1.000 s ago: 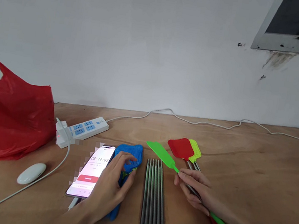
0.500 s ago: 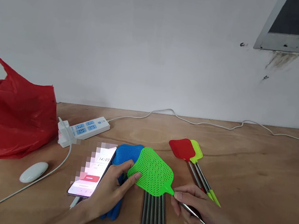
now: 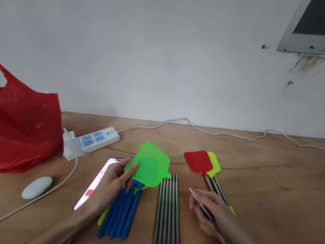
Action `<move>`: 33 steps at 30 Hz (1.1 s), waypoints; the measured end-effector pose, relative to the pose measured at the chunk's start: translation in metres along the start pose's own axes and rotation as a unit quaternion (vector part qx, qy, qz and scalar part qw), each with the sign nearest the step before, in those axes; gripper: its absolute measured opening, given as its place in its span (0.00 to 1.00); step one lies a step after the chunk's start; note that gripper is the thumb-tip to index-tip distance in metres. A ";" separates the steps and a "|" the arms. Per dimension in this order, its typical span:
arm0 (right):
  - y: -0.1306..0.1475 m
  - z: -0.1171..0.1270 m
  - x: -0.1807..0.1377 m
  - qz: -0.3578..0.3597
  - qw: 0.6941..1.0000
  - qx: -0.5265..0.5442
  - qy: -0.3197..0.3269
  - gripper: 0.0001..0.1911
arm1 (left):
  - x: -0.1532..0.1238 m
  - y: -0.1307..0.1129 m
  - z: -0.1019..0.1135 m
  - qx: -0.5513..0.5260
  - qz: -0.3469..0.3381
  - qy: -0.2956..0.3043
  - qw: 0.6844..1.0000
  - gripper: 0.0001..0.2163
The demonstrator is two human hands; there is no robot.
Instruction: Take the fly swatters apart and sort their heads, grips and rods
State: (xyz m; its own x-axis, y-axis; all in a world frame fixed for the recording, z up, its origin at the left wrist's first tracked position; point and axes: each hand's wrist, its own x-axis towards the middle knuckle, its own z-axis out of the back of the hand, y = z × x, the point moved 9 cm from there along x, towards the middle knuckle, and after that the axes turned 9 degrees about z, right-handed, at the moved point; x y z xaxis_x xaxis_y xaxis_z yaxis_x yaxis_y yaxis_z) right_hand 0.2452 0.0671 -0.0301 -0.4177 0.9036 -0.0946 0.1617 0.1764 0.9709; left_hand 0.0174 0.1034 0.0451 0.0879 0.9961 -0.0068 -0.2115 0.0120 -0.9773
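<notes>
Well, on the plywood counter [image 3: 279, 176] below the white wall [image 3: 160, 56], your left fingers [image 3: 133, 167] pinch the green swatter head [image 3: 150, 163] over blue handles [image 3: 119, 215]; your right fingers [image 3: 207, 199] clasp a steel rod [image 3: 192, 192].

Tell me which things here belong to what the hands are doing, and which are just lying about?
In hand: green swatter head in the left hand; metal rod in the right hand; probably also the row of steel rods, blue handles, red swatter, yellow swatter.
Lying about: phone, power strip, red bag, white mouse.
</notes>
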 end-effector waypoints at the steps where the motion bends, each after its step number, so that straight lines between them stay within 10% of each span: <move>1: 0.001 0.002 0.001 0.002 1.000 0.016 -0.010 0.24 | -0.001 0.000 -0.005 0.018 0.000 0.020 1.000 0.15; 16: 0.006 0.005 -0.004 -0.009 0.997 -0.046 -0.066 0.27 | -0.021 0.013 -0.051 0.026 0.041 0.183 0.982 0.15; 33: 0.008 0.028 -0.001 0.015 0.988 0.061 -0.139 0.23 | -0.013 0.008 -0.027 0.030 -0.024 0.055 0.998 0.11</move>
State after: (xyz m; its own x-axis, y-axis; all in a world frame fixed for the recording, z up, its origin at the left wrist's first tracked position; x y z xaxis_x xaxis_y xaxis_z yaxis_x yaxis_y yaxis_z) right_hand 0.2715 0.0785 -0.0287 -0.1527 0.9783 -0.1402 0.2846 0.1794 0.9417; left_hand 0.0411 0.0883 0.0319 0.2040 0.9789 0.0129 -0.2631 0.0675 -0.9624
